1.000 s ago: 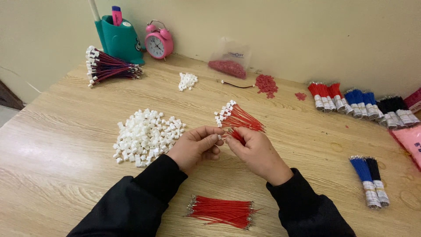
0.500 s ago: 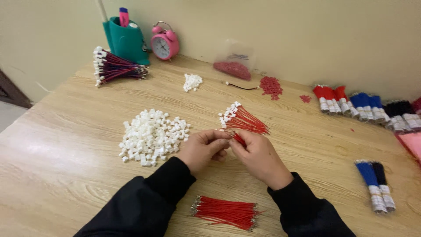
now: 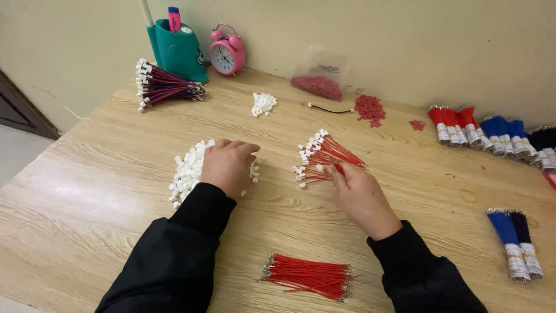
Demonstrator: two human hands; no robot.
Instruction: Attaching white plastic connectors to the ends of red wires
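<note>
My left hand (image 3: 227,166) rests palm down on a heap of small white plastic connectors (image 3: 186,171), fingers curled over the pieces; what it holds cannot be seen. My right hand (image 3: 358,192) lies at the near end of a fan of red wires with white connectors on their tips (image 3: 320,154), its fingers touching the wires' bare ends. A loose bundle of plain red wires (image 3: 307,276) lies between my two black sleeves near the table's front edge.
At the back stand a teal pen holder (image 3: 179,52), a pink alarm clock (image 3: 227,55) and a bag of red parts (image 3: 318,75). Dark wires with white tips (image 3: 162,87) lie back left. Red, blue and black wire bundles (image 3: 492,136) line the right side.
My hands were together in the middle, working on one red wire. They have since parted: the left went onto the white connector heap, the right to the finished red wires.
</note>
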